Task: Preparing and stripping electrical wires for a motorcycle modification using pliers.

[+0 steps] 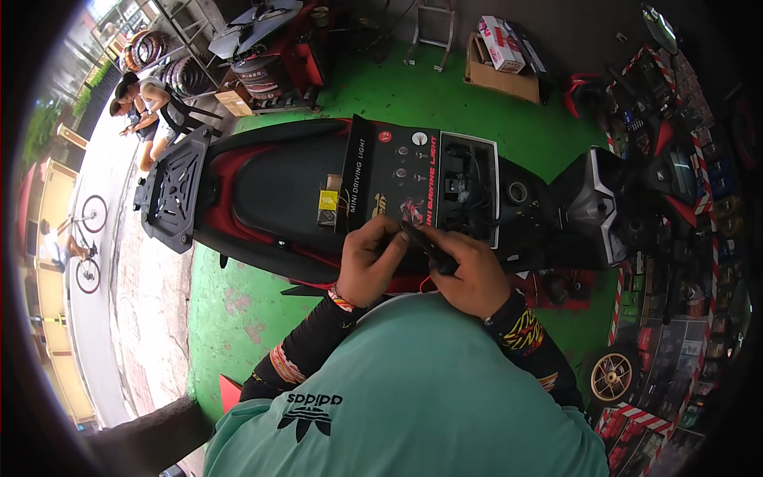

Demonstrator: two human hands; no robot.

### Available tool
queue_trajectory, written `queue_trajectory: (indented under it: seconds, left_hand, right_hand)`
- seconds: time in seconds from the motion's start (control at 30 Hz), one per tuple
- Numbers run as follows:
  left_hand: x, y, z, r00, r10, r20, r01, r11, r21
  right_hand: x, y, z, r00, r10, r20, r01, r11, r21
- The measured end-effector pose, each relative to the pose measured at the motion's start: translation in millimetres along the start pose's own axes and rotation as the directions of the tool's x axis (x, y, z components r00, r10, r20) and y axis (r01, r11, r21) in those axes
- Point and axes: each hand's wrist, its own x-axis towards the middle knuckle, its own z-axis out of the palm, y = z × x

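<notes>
My left hand [369, 262] is closed, its thumb and forefinger pinched at the tip of a slim black-handled tool [431, 249]. Whatever else lies in that pinch is too small to name. The fingers of my right hand [475, 274] wrap round the tool's handle; its exact kind is unclear. A thin red wire shows under the right hand. Just beyond both hands, an open box [494, 187] rests across a scooter seat [286, 187], its dark printed lid [393, 171] folded toward the left. Black parts and cables [461, 191] lie inside it.
Left of the lid, a small yellow-labelled pack [327, 200] sits on the seat. The scooter's rear rack [176, 191] points left, toward two seated people [147, 111]. A cardboard box [497, 75] stands on the green floor behind; crowded shelves [675, 310] line the right.
</notes>
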Motion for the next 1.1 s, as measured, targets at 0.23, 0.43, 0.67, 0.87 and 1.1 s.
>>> queue_trajectory:
  seconds: [0.23,0.43,0.67,0.87,1.1]
  left_hand:
    - [-3,7,-6,0.993,0.102,-0.066,-0.102,0.995,0.002]
    - [-10,-11,-17,0.993,-0.121,0.016,0.120,0.956,-0.269]
    - [0,-16,-12,0.988,-0.151,0.028,0.150,0.914,-0.377]
    - [-1,-17,-10,0.989,-0.140,-0.035,0.116,0.918,-0.379]
    - [-7,-17,-20,0.992,-0.126,-0.013,0.116,0.939,-0.325]
  right_hand:
    - [3,7,-42,0.835,0.548,-0.050,-0.310,0.543,0.780]
    - [0,6,-115,0.823,0.556,-0.119,-0.430,0.745,0.510]
    - [-4,11,-61,0.849,0.526,0.040,-0.514,0.808,0.287]
    - [2,5,-58,0.840,0.533,0.102,-0.542,0.818,0.192]
    - [-8,22,-45,0.944,0.327,-0.046,-0.321,0.942,0.099]
